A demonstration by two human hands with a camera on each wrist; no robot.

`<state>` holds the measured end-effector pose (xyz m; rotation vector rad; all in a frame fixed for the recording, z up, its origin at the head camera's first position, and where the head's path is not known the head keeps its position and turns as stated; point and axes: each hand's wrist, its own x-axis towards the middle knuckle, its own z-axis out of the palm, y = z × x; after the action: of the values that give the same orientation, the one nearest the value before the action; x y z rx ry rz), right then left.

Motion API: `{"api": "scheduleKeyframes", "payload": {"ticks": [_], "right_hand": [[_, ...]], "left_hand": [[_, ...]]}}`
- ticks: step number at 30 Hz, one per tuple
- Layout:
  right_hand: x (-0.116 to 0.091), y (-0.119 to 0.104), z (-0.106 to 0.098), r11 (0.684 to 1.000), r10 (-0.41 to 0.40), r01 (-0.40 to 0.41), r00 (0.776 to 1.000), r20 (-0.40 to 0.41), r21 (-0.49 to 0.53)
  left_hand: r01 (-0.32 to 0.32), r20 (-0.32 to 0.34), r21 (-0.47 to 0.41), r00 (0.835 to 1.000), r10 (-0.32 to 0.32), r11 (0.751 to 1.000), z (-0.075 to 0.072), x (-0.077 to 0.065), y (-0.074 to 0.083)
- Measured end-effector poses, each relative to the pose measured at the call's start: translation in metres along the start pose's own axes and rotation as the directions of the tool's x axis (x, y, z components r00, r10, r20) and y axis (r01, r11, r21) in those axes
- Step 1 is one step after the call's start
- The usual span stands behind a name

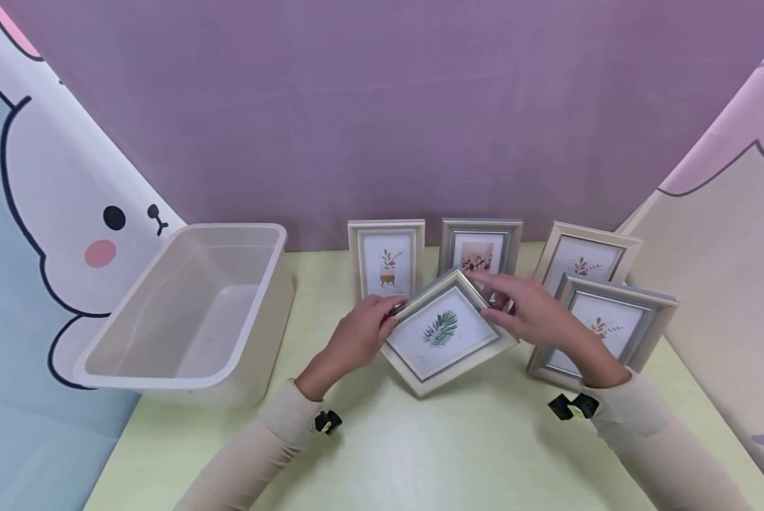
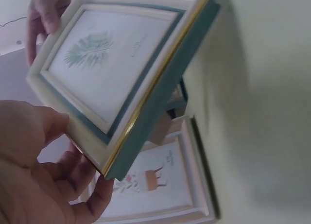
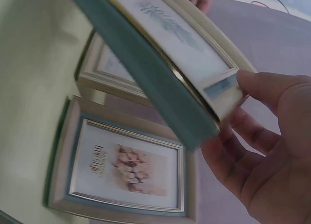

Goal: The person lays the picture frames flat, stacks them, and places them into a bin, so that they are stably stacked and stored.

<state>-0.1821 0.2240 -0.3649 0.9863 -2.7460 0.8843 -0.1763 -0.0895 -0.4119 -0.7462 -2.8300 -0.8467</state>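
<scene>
Both hands hold one picture frame (image 1: 441,331) with a green leaf print, tilted on a slant above the table. My left hand (image 1: 361,332) pinches its left corner, thumb on the front and fingers behind, as the left wrist view shows. On the opposite side, my right hand (image 1: 530,310) grips the right edge, its thumb (image 3: 260,85) on the front border. Behind the held frame stand a frame with a potted-plant print (image 1: 386,257) and one with a pink flower photo (image 1: 478,248), the latter partly covered by the right hand.
To the left stands a deep whitish plastic bin (image 1: 187,312). Two more frames stand at the right, a grey-edged frame (image 1: 602,323) overlapping a cream frame (image 1: 586,252). A purple backdrop (image 1: 382,113) rises behind the pale green table (image 1: 433,454), with printed cloth on both sides.
</scene>
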Motion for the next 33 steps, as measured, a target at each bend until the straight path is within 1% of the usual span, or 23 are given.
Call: {"api": "scheduleKeyframes", "payload": {"ticks": [3,6,11,15,16,18,22,23,24,26,27,30,33], "right_hand": [[-0.004,0.002,0.008,0.997,0.033,-0.035,0.999,0.023,0.070],[-0.009,0.002,0.015,0.987,0.066,-0.071,0.997,0.036,0.145],[-0.017,0.004,0.030,0.952,0.117,-0.119,0.993,0.023,0.283],[-0.023,0.009,0.047,0.893,0.157,-0.143,0.988,0.001,0.428],[-0.024,0.009,0.051,0.875,0.173,-0.154,0.985,0.000,0.460],[-0.027,0.010,0.059,0.828,0.208,-0.179,0.978,0.005,0.531],[-0.033,0.009,0.072,0.742,0.291,-0.250,0.956,0.037,0.622],[-0.035,0.009,0.075,0.725,0.306,-0.261,0.951,0.042,0.638],[-0.036,0.009,0.078,0.714,0.318,-0.268,0.947,0.041,0.647],[-0.038,0.008,0.082,0.706,0.327,-0.262,0.945,0.026,0.658],[-0.039,0.008,0.085,0.712,0.322,-0.248,0.947,0.008,0.657],[-0.041,0.009,0.090,0.753,0.295,-0.185,0.953,-0.073,0.631],[-0.042,0.009,0.094,0.795,0.264,-0.125,0.952,-0.153,0.593]], "left_hand": [[-0.022,0.012,0.077,1.000,0.021,0.997,-0.006,0.001,-0.001],[-0.038,0.025,0.152,0.999,0.035,0.988,-0.011,0.003,0.000],[-0.039,0.045,0.246,0.999,0.029,0.969,-0.019,0.009,0.004],[-0.054,0.072,0.317,0.997,0.033,0.947,-0.025,0.013,0.007],[-0.058,0.081,0.330,0.996,0.033,0.942,-0.026,0.014,0.008],[-0.063,0.098,0.353,0.995,0.030,0.933,-0.027,0.016,0.009],[-0.069,0.142,0.388,0.990,0.015,0.919,-0.029,0.020,0.013],[-0.073,0.150,0.397,0.989,0.013,0.915,-0.030,0.020,0.014],[-0.075,0.155,0.401,0.988,0.012,0.913,-0.030,0.021,0.015],[-0.081,0.156,0.410,0.988,0.018,0.908,-0.030,0.020,0.017],[-0.085,0.150,0.416,0.988,0.023,0.905,-0.030,0.020,0.017],[-0.100,0.123,0.431,0.991,0.051,0.897,-0.029,0.018,0.019],[-0.123,0.087,0.451,0.992,0.093,0.884,-0.029,0.016,0.019]]}}
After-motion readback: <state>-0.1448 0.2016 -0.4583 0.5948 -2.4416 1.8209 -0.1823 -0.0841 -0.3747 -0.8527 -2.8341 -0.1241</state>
